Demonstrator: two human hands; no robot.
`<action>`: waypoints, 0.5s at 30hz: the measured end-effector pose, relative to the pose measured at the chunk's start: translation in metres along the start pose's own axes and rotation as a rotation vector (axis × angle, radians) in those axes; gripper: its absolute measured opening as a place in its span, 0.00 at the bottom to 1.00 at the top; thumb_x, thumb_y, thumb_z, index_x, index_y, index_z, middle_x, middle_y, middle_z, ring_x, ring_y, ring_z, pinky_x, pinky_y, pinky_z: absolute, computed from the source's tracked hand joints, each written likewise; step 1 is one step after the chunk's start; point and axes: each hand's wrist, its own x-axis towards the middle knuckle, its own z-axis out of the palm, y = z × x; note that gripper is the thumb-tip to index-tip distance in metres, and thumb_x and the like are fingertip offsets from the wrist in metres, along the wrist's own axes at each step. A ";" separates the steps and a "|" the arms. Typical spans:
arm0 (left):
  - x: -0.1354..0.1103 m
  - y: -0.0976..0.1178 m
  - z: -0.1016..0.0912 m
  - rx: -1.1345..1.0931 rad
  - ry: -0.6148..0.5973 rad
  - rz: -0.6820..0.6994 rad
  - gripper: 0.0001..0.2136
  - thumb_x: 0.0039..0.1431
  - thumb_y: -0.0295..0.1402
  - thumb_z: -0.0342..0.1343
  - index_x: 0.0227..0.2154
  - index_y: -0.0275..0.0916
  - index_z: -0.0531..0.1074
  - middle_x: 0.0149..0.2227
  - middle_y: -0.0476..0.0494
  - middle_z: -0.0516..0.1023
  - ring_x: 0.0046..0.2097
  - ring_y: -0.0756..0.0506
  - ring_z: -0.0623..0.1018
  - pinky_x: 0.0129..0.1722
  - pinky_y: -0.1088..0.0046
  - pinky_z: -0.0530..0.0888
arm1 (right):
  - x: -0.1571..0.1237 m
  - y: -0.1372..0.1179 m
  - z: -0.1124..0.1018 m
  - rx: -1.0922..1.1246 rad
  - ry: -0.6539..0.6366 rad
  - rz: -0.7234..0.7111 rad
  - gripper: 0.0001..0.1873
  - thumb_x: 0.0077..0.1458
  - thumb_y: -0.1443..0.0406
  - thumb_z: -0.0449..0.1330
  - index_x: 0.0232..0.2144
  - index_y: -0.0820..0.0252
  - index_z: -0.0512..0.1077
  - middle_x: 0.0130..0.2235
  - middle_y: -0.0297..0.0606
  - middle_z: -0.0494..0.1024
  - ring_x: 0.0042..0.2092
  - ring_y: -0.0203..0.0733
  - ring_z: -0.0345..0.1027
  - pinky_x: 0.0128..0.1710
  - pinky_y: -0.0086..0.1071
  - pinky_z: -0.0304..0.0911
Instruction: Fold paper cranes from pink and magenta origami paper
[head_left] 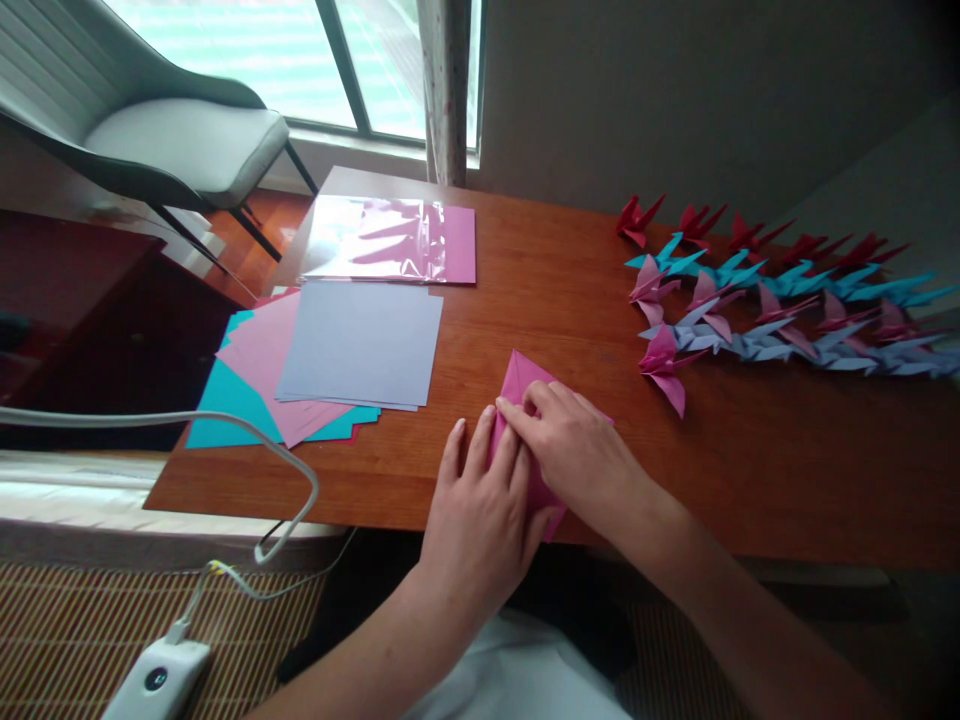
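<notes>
A folded sheet of magenta origami paper [519,380] lies on the wooden table in front of me, one corner pointing away. My left hand [480,500] rests flat over its left side, fingers stretched out and spread. With curled fingers, my right hand [574,440] presses at the paper's left edge, its thumb and index finger closed there beside my left fingertips. Both hands hide much of the paper, so its lower folds are hard to see. To the right stands a magenta paper crane [665,368], the nearest of several finished cranes.
Rows of red cranes [636,220], blue cranes [667,258], light pink cranes [651,287] and lavender cranes [697,328] run along the right. Leftward lie lavender sheets [360,345], pink and turquoise paper [232,400], and a clear packet [375,240]. A white cable [187,414] crosses the left edge.
</notes>
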 end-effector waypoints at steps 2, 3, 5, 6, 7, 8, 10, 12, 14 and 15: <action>0.000 -0.001 0.001 -0.003 -0.002 0.000 0.32 0.68 0.50 0.47 0.65 0.31 0.64 0.68 0.32 0.63 0.71 0.30 0.57 0.70 0.47 0.51 | -0.001 0.001 -0.001 -0.010 0.004 -0.015 0.20 0.67 0.69 0.53 0.59 0.58 0.72 0.45 0.45 0.76 0.48 0.49 0.68 0.48 0.39 0.64; 0.000 -0.001 0.002 -0.004 -0.002 0.001 0.32 0.67 0.50 0.47 0.65 0.31 0.63 0.68 0.32 0.63 0.71 0.30 0.57 0.70 0.47 0.51 | -0.001 0.002 -0.001 -0.014 0.006 -0.022 0.20 0.67 0.68 0.53 0.59 0.57 0.72 0.45 0.45 0.76 0.48 0.49 0.68 0.47 0.39 0.64; -0.001 -0.001 0.003 -0.004 -0.002 0.004 0.32 0.67 0.50 0.48 0.65 0.31 0.63 0.69 0.31 0.63 0.71 0.30 0.57 0.70 0.47 0.50 | -0.001 0.003 -0.001 -0.020 0.007 -0.029 0.19 0.68 0.68 0.53 0.58 0.56 0.72 0.46 0.45 0.77 0.48 0.49 0.68 0.47 0.40 0.63; -0.001 -0.001 0.003 -0.004 -0.001 0.003 0.33 0.67 0.50 0.48 0.65 0.31 0.63 0.69 0.32 0.62 0.71 0.30 0.57 0.70 0.47 0.50 | -0.001 0.003 -0.001 -0.021 0.008 -0.031 0.19 0.68 0.68 0.53 0.58 0.56 0.72 0.46 0.45 0.77 0.48 0.49 0.68 0.46 0.40 0.63; -0.001 -0.001 0.003 -0.004 0.000 0.003 0.33 0.66 0.50 0.49 0.65 0.31 0.63 0.69 0.32 0.62 0.71 0.30 0.56 0.71 0.47 0.50 | -0.001 0.004 -0.001 -0.024 0.010 -0.032 0.19 0.68 0.68 0.53 0.58 0.56 0.72 0.46 0.45 0.77 0.48 0.50 0.68 0.46 0.40 0.62; -0.001 -0.001 0.003 -0.004 0.002 0.003 0.33 0.66 0.50 0.49 0.65 0.31 0.63 0.69 0.32 0.62 0.71 0.30 0.56 0.71 0.47 0.49 | -0.002 0.004 -0.001 -0.026 0.011 -0.033 0.19 0.68 0.68 0.53 0.58 0.55 0.72 0.46 0.44 0.77 0.48 0.50 0.68 0.45 0.41 0.62; -0.002 -0.001 0.004 -0.004 0.007 0.007 0.33 0.66 0.50 0.49 0.66 0.31 0.63 0.69 0.32 0.62 0.72 0.30 0.55 0.71 0.47 0.49 | -0.003 0.005 0.000 -0.026 0.014 -0.043 0.19 0.67 0.68 0.54 0.58 0.55 0.72 0.46 0.44 0.77 0.48 0.50 0.68 0.46 0.41 0.62; -0.002 -0.001 0.005 -0.003 0.011 0.010 0.33 0.66 0.50 0.49 0.66 0.31 0.62 0.69 0.32 0.61 0.72 0.30 0.55 0.71 0.47 0.49 | -0.005 0.006 0.000 -0.022 0.018 -0.056 0.20 0.66 0.68 0.56 0.59 0.55 0.72 0.46 0.43 0.76 0.48 0.49 0.68 0.47 0.41 0.63; -0.003 -0.001 0.005 -0.003 0.012 0.010 0.33 0.66 0.50 0.49 0.66 0.31 0.62 0.69 0.32 0.62 0.72 0.30 0.55 0.71 0.47 0.49 | -0.005 0.006 0.001 -0.026 0.023 -0.060 0.20 0.66 0.67 0.56 0.58 0.54 0.72 0.46 0.43 0.76 0.48 0.49 0.68 0.47 0.41 0.63; -0.003 -0.001 0.005 -0.004 0.012 0.008 0.33 0.67 0.50 0.48 0.66 0.31 0.62 0.69 0.32 0.62 0.72 0.30 0.55 0.70 0.47 0.50 | -0.005 0.006 0.001 -0.037 0.024 -0.054 0.20 0.66 0.67 0.56 0.58 0.54 0.72 0.46 0.43 0.76 0.47 0.49 0.68 0.47 0.41 0.63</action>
